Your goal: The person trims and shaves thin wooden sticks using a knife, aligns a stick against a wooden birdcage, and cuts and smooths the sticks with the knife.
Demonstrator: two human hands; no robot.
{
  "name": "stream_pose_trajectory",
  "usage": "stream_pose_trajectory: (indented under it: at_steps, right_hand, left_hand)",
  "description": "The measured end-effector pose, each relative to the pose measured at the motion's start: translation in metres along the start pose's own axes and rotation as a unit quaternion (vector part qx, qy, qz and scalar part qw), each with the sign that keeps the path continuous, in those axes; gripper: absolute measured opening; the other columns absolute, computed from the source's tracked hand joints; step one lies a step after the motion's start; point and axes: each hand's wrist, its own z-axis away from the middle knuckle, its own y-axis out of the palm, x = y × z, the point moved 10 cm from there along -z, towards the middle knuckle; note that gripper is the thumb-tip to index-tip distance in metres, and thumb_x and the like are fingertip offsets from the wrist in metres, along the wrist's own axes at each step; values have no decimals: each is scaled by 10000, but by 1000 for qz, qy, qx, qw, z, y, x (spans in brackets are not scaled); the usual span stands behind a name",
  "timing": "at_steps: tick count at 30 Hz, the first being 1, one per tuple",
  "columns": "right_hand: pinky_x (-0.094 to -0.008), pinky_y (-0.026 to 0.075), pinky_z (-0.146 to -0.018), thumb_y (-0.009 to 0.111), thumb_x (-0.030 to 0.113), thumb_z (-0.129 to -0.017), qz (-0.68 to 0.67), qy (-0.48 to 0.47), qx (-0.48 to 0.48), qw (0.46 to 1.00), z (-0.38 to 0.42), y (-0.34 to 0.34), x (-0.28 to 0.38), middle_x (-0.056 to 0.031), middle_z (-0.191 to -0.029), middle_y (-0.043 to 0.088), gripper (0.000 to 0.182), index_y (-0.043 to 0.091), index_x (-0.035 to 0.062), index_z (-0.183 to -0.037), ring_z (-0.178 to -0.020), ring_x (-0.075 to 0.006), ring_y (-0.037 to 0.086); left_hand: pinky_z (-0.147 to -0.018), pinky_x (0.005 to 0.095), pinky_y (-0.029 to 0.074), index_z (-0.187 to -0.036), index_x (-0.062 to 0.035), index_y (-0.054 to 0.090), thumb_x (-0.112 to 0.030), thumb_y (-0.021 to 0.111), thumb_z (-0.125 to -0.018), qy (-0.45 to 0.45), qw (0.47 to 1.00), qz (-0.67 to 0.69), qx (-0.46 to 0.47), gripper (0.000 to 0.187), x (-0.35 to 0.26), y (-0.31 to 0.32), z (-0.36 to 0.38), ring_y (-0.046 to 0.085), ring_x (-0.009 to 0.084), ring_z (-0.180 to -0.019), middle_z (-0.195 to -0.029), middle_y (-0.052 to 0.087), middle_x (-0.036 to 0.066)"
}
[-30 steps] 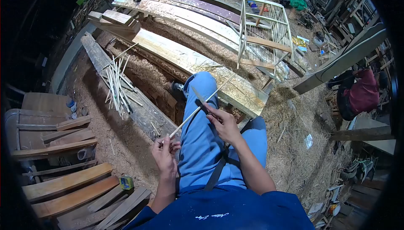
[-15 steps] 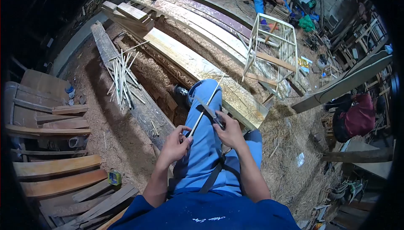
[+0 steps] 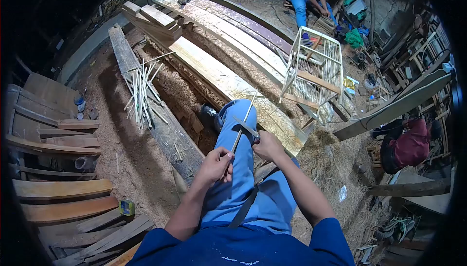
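My left hand (image 3: 217,165) is closed around the lower end of a thin pale stick (image 3: 251,106). The stick slants up and away over my jeans-covered knee (image 3: 233,142). In my right hand (image 3: 269,147) is a knife (image 3: 245,126), its handle mostly hidden by the fingers. The blade points up and left and crosses the stick just above my left hand. Further left, a heap of similar sticks (image 3: 141,93) lies on a weathered plank (image 3: 177,137).
A light wooden beam (image 3: 209,66) runs past my knee, shavings around it. Right of it stands a slatted cage-like frame (image 3: 335,47). Cut boards (image 3: 63,188) and a tape measure (image 3: 127,207) are at left. One person (image 3: 304,0) sits at the back, another (image 3: 411,142) at right.
My left hand has moved slightly right along with the stick. The knife in my right hand has shifted a little right, its blade flatter across the stick. The camera view has tilted slightly.
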Motion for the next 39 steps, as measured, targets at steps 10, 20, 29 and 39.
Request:
stream_pose_trajectory:
  at_steps: [10, 20, 29, 39]
  right_hand:
    - [-537, 528, -762, 643, 211, -808, 49, -10, -25, 998, -4, -18, 7, -251, -903, 691, 197, 692, 43, -899, -859, -422, 679]
    - [-511, 550, -742, 754, 114, -718, 86, -70, -66, 992, 0, -5, 37, -224, -843, 689, 183, 659, 38, -855, -840, -404, 685]
    - [-545, 529, -724, 686, 104, -753, 81, -89, -77, 990, 3, 9, 35, -234, -817, 680, 154, 620, 29, -870, -786, -437, 670]
    - [-543, 510, -670, 643, 66, -755, 85, -93, -129, 984, -11, 13, 34, -232, -727, 652, 72, 589, 22, -772, -719, -439, 655]
  left_hand:
    - [-305, 259, 287, -1050, -73, 473, -207, 547, -1015, 37, 993, -67, -86, 157, -8, 1, -5, 424, 101, -344, -565, 540, 31]
    - [-321, 244, 298, -1446, -130, 432, -232, 427, -1064, 54, 997, -24, -46, 396, -9, 7, -6, 367, 78, -346, -560, 526, 23]
    - [-353, 244, 328, -1503, -104, 392, -229, 418, -1067, 38, 998, -22, -44, 454, -4, 5, -7, 387, 64, -390, -581, 516, 3]
    - [-347, 217, 292, -1461, -86, 464, -198, 526, -1034, 48, 996, 37, -60, 445, 0, 0, -10, 351, 36, -404, -567, 456, -36]
